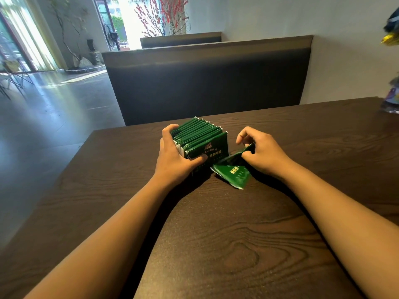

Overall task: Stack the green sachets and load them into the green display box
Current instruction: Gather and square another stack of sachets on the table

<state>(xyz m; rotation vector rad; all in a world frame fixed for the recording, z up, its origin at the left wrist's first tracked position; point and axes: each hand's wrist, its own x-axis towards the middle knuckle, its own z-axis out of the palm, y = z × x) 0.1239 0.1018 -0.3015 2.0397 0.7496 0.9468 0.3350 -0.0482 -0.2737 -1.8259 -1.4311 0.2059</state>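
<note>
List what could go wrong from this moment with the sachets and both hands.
1. The row of upright sachets is braced only by the left hand; easing off might let them fan over onto the table.
2. The right hand pinches loose sachets by one end; their lower edge sags to the table, so one may slip free.

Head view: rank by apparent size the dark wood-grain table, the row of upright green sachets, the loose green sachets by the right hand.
Largest to smallest as seen:
1. Dark wood-grain table, fills the lower frame.
2. Row of upright green sachets, braced by the left hand.
3. Loose green sachets, pinched by the right hand and partly hidden, so their full extent is unsure.
</note>
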